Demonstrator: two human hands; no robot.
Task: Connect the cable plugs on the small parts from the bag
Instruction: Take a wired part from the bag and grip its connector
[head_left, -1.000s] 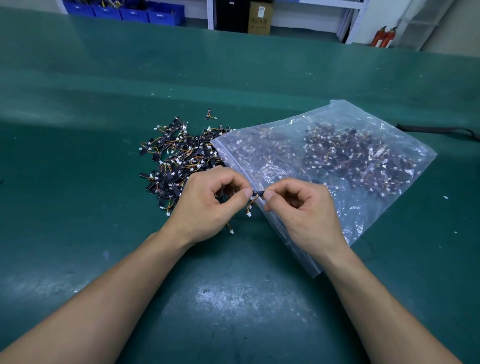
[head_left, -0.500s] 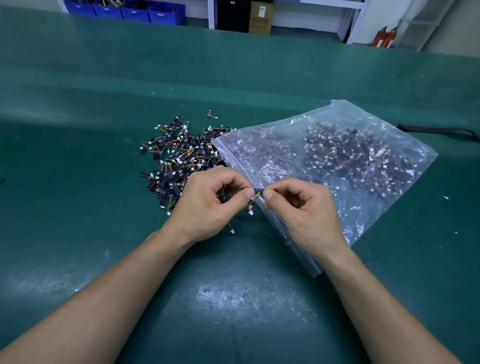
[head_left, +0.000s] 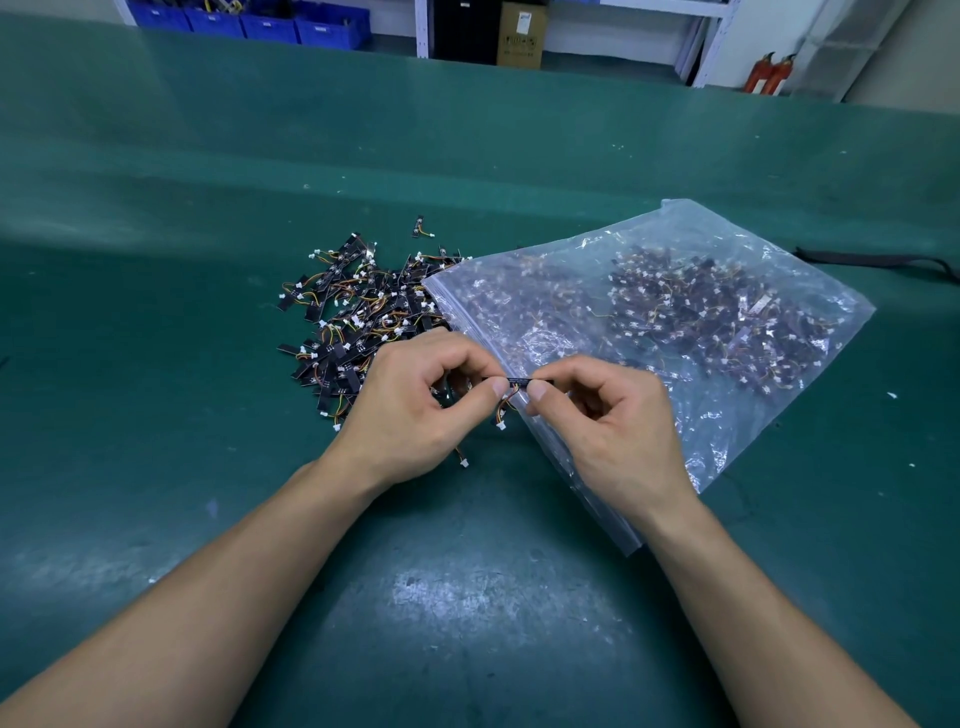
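Hands meet over the middle of the green counter (head_left: 208, 182), at the near edge of the bag. The left hand (head_left: 410, 410) and the right hand (head_left: 608, 431) both have their fingers curled, and each pinches one end of a single small black part (head_left: 519, 383) between thumb and forefinger. The two thumb tips sit close together, with only a short stretch of the part showing between them. Thin orange and yellow wires (head_left: 506, 408) drop from the part and end in a white plug (head_left: 501, 425), which hangs free just below the thumbs. A second white plug (head_left: 464, 462) on a short wire shows beneath the heel of the left hand; what it belongs to cannot be told. The clear plastic bag (head_left: 675, 338) lies flat on the counter to the right and holds a great many parts of the same kind. The right hand is held over its near left edge. A loose pile of parts (head_left: 358, 312) lies on the counter beside the left edge of the bag, touching it, just beyond the left hand. One lone part (head_left: 418, 226) lies a little apart, behind the pile. A black strap (head_left: 872, 258) lies on the counter beyond the bag at the right. Past the far edge of the counter stand blue bins (head_left: 270, 23), a cardboard box (head_left: 522, 34) and two red fire extinguishers (head_left: 771, 73).
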